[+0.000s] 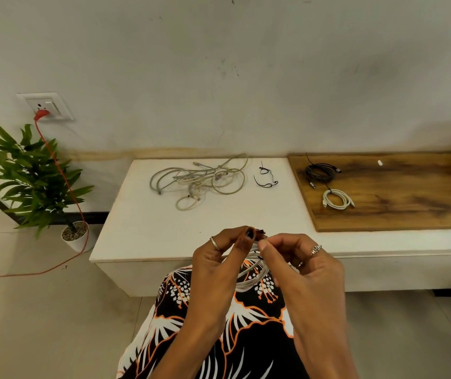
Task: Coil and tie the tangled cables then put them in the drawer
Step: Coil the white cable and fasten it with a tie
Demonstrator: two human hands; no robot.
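Hands meet close to the body, above the lap. The left hand [219, 258] and right hand [292, 258] both have their fingers curled, pinching at the top of a white coil [249, 280] of cable that hangs between them. Something small and dark sits at the fingertips, likely a tie, though it is too small to be sure. By the look of it, this coil is being tied.

Beyond the hands is a low white bench [142, 228]. On it lies the tangle [199, 179] of pale cables, untouched and loose. Just beside the tangle, to the right, lie spare black ties [265, 177]. Further right, on a wooden board [410, 209], rest two finished bundles: a black coil [321, 172] and a white bundle [338, 198].

Next, the tie needs cinching snugly so the loops hold. No drawer is in view.
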